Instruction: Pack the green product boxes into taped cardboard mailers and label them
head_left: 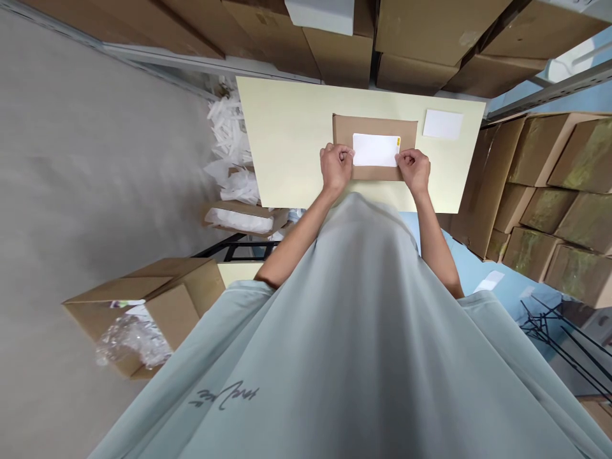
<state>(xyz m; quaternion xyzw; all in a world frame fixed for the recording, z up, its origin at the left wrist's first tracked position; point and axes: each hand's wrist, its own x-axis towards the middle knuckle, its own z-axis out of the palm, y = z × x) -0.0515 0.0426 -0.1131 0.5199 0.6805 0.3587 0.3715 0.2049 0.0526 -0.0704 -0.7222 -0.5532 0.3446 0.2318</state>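
A flat brown cardboard parcel lies on a pale yellow table. A white label with a small yellow mark at its right corner rests on the parcel's near half. My left hand is curled, its fingertips pinching the label's left edge. My right hand is curled too, pinching the label's right edge. Both hands rest on the parcel's near edge.
A second white label lies on the table to the right. Stacked cardboard boxes fill shelves behind and at right. An open box with plastic wrap and white packing scraps sit on the floor at left.
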